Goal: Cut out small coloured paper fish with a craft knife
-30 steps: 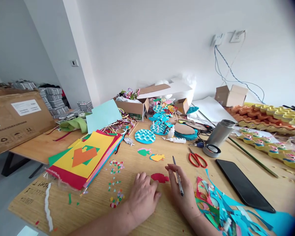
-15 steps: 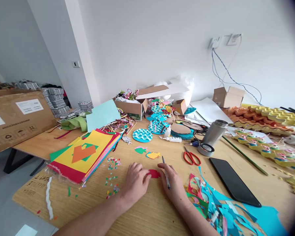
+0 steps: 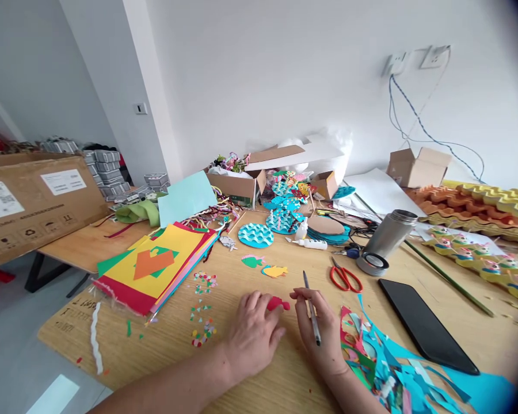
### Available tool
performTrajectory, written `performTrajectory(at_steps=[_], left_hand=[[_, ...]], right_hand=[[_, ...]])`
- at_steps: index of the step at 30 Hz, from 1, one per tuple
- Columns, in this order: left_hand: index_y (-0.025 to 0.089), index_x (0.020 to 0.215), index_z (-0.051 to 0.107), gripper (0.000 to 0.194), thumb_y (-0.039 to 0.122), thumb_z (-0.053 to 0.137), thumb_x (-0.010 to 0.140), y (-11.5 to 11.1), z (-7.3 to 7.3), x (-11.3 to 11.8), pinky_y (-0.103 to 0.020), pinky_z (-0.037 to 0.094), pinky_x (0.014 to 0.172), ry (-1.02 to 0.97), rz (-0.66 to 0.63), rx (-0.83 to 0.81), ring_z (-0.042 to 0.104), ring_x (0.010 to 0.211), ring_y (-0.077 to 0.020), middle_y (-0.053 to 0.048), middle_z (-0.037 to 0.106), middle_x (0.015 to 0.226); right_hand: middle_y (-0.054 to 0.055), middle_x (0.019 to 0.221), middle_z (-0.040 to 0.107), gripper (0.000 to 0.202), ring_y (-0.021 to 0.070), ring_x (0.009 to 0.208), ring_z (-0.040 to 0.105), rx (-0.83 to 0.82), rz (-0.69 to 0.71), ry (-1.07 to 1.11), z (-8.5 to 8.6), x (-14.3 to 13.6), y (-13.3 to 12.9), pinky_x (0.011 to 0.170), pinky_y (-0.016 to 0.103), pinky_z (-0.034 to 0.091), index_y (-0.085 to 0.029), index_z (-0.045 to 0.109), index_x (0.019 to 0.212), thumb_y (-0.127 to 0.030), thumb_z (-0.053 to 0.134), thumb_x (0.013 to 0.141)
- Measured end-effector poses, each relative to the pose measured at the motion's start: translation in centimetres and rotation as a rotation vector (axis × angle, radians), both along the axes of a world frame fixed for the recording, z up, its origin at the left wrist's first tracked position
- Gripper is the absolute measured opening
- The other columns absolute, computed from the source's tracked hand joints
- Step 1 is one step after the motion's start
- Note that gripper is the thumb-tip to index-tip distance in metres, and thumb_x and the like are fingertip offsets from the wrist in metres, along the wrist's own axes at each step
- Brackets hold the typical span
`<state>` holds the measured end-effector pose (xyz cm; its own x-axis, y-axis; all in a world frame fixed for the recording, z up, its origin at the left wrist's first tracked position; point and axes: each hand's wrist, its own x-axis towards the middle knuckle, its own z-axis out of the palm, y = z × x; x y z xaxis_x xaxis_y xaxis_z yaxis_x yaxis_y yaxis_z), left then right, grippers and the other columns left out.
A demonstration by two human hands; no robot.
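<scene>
- The left hand lies back upward, its fingers loosely bent over the near-left part of a red paper fish; whether they pinch it or only rest there, I cannot tell.
- The right hand has its thumb and fingers closed around a pen, which slants across them with neither end on the paper. Its fingertips are just beside the fish's right end; whether they touch is unclear.
- The red fish is on the table, between the hands and partly covered. Its shape looks cut out already, and no second colour shows on the part in view.
- Just beyond lie a green fish with pink along its top and a yellow fish with a blue edge. Both seem further along, each with two colours; the red one looks plainer.
- Left of the left hand, small paper dots lie loose, apparently unused.
- To the right, red-handled scissors rest free of either hand, beyond a heap of paper scraps, which suggests much cutting is done.
- Farther off, a white glue bottle lies on its side, untouched, right of a wavy blue disc.
</scene>
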<state>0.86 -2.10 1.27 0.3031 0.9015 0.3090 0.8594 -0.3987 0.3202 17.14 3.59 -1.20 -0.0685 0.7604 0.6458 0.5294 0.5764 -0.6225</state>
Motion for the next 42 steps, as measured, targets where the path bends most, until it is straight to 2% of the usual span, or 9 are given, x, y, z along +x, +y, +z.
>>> performTrajectory(at_steps=[5, 12, 15, 18, 22, 27, 33, 42], left_hand=[[0.028, 0.131, 0.055, 0.039, 0.039, 0.056, 0.094, -0.4, -0.9, 0.4, -0.048, 0.038, 0.100, 0.065, 0.049, -0.029, 0.044, 0.113, -0.0290, -0.009, 0.052, 0.126], [0.023, 0.116, 0.064, 0.029, 0.040, 0.053, 0.095, 1.2, 0.1, -1.4, -0.046, 0.035, 0.103, 0.134, 0.146, -0.030, 0.047, 0.108, -0.0267, -0.007, 0.059, 0.111], [0.019, 0.118, 0.065, 0.032, 0.038, 0.050, 0.096, 2.3, -0.2, -2.7, -0.049, 0.029, 0.109, 0.152, 0.216, -0.034, 0.045, 0.118, -0.0290, -0.010, 0.059, 0.119], [0.018, 0.125, 0.062, 0.038, 0.038, 0.049, 0.097, 3.1, -0.7, -3.7, -0.053, 0.023, 0.112, 0.165, 0.267, -0.043, 0.037, 0.129, -0.0332, -0.013, 0.053, 0.133], [0.017, 0.131, 0.059, 0.043, 0.040, 0.049, 0.096, 3.2, -0.9, -3.9, -0.055, 0.026, 0.109, 0.165, 0.315, -0.052, 0.038, 0.127, -0.0353, -0.016, 0.049, 0.136], [0.020, 0.132, 0.057, 0.044, 0.042, 0.051, 0.095, 3.1, -0.9, -3.5, -0.051, 0.029, 0.110, 0.154, 0.300, -0.077, 0.043, 0.122, -0.0316, -0.012, 0.055, 0.125], [0.023, 0.137, 0.053, 0.047, 0.045, 0.046, 0.096, 3.8, -1.7, -4.0, -0.055, 0.021, 0.113, 0.132, 0.314, -0.102, 0.034, 0.133, -0.0344, -0.010, 0.047, 0.141], [0.025, 0.142, 0.045, 0.052, 0.049, 0.042, 0.097, 3.9, -2.5, -4.2, -0.055, 0.020, 0.114, 0.110, 0.312, -0.143, 0.026, 0.140, -0.0348, -0.008, 0.040, 0.150]], right_hand=[[0.006, 0.083, 0.069, 0.014, 0.0211, 0.079, 0.067, -0.039, -0.003, 0.014, 0.0, 0.1, 0.1, 0.071, 0.032, 0.052, -0.020, 0.061, 0.090, -0.020, 0.048, 0.091], [0.006, 0.084, 0.071, 0.014, 0.0220, 0.080, 0.069, -0.081, -0.006, 0.024, -0.5, 0.4, 0.4, 0.072, 0.032, 0.052, -0.021, 0.063, 0.090, -0.025, 0.049, 0.090], [0.006, 0.086, 0.072, 0.014, 0.0218, 0.081, 0.069, -0.110, -0.009, 0.010, -0.6, 0.5, 0.4, 0.072, 0.032, 0.052, -0.022, 0.063, 0.091, -0.027, 0.050, 0.091], [0.005, 0.086, 0.071, 0.013, 0.0213, 0.079, 0.069, -0.106, 0.003, 0.000, -0.6, 0.6, 0.3, 0.070, 0.030, 0.052, -0.023, 0.062, 0.090, -0.027, 0.050, 0.092], [0.005, 0.085, 0.070, 0.013, 0.0214, 0.079, 0.069, -0.073, 0.004, -0.028, -0.6, 0.6, 0.2, 0.070, 0.031, 0.052, -0.023, 0.062, 0.090, -0.027, 0.049, 0.092], [0.006, 0.085, 0.069, 0.012, 0.0209, 0.079, 0.069, -0.051, 0.044, -0.084, -0.6, 0.6, 0.2, 0.069, 0.030, 0.053, -0.024, 0.061, 0.091, -0.025, 0.049, 0.092], [0.007, 0.088, 0.070, 0.013, 0.0229, 0.083, 0.069, -0.090, 0.068, -0.122, -0.5, 1.0, 0.3, 0.070, 0.031, 0.053, -0.025, 0.062, 0.094, -0.024, 0.050, 0.092], [0.006, 0.086, 0.072, 0.013, 0.0228, 0.078, 0.071, -0.069, 0.073, -0.136, -1.4, 1.4, 0.8, 0.066, 0.029, 0.056, -0.026, 0.065, 0.093, -0.027, 0.052, 0.091]])
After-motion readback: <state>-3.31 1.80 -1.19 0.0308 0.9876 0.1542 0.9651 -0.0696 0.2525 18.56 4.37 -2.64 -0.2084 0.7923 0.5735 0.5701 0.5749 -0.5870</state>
